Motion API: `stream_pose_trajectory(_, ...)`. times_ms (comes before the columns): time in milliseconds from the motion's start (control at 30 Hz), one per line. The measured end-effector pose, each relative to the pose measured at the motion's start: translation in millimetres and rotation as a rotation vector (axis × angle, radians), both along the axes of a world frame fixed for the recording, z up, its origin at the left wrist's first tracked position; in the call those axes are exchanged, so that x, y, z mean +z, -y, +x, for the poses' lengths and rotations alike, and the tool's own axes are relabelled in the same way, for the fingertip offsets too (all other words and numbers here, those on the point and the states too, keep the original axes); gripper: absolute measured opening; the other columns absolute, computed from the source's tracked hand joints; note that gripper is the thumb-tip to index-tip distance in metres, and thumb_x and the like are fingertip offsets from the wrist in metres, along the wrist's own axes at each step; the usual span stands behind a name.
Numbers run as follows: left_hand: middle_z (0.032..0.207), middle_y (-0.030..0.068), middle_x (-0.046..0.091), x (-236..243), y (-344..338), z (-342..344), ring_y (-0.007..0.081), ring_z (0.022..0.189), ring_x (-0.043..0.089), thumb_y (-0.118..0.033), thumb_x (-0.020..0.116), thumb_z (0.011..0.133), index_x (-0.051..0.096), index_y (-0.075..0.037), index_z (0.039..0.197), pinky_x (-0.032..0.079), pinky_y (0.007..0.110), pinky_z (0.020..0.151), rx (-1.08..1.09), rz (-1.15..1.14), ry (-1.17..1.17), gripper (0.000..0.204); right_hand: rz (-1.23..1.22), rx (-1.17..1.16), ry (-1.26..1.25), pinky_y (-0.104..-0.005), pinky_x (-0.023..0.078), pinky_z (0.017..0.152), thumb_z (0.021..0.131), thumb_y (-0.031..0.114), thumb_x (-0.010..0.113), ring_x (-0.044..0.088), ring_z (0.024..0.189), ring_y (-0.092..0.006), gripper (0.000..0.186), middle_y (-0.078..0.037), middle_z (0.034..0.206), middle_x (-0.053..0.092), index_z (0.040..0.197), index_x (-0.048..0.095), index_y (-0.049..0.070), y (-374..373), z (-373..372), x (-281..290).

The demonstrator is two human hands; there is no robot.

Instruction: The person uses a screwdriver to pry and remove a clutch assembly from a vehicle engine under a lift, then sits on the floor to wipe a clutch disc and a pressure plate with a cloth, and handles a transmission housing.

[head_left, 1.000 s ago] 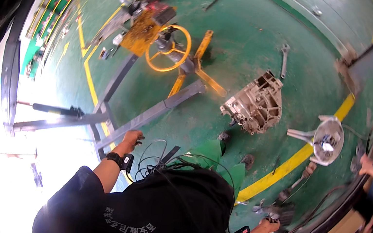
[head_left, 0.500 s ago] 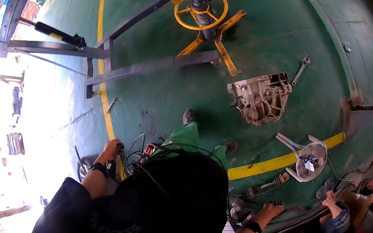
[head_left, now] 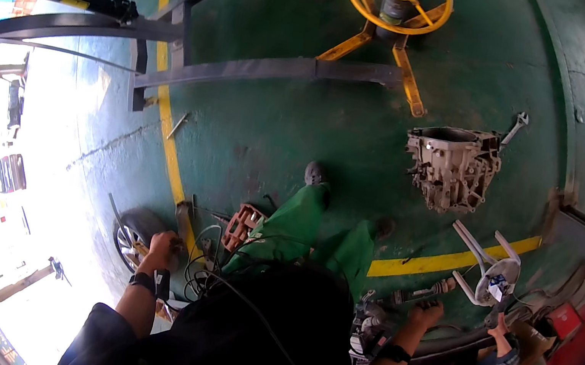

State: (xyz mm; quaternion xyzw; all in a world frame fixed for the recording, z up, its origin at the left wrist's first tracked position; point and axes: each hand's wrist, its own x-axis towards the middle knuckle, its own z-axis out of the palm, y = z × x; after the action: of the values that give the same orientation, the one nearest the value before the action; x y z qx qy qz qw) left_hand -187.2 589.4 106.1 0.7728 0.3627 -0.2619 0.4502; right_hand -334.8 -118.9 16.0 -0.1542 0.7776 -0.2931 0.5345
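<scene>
On the green floor [head_left: 271,125], a metal housing [head_left: 453,171] sits ahead, rightward. Our left hand [head_left: 165,248] appears near a wheel [head_left: 145,222], our right hand [head_left: 428,312] near a jointed shaft [head_left: 437,288]; both curl, whether pinching anything we cannot tell. We seem between handlings; gripping the shaft would call for bending.

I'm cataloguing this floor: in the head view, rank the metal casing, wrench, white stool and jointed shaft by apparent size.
Largest to smallest:
1. Metal casing
2. White stool
3. Jointed shaft
4. Wrench
</scene>
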Motion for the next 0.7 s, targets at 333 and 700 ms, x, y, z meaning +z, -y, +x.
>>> stream_pose_trajectory(333, 0.094, 0.0086, 0.065, 0.2, -10.5, 44.1, 0.0222, 0.089, 0.066, -0.01, 0.062, 0.082, 0.065, -0.001, 0.099, 0.051, 0.036, 0.07, -0.21, 0.035, -0.154, 0.019, 0.043, 0.307, 0.1, -0.0289, 0.025, 0.045, 0.098, 0.02, 0.048, 0.019, 0.049, -0.0119, 0.033, 0.003, 0.06, 0.026, 0.07, 0.032, 0.016, -32.8, 134.7, -6.1)
stream_pose_trajectory(700, 0.1, 0.0187, 0.067, -15.8, -26.3, 59.6, 0.0384, 0.095, 0.062, -0.007, 0.075, 0.071, 0.07, -0.004, 0.099, 0.05, 0.041, 0.081, -0.652, 0.317, -0.301, 0.028, 0.175, 0.544, -0.088, -0.0278, 0.027, 0.047, 0.089, 0.016, 0.056, 0.032, 0.051, -0.0122, 0.024, 0.001, 0.061, 0.035, 0.071, 0.04, 0.013, -75.7, 341.1, -72.0)
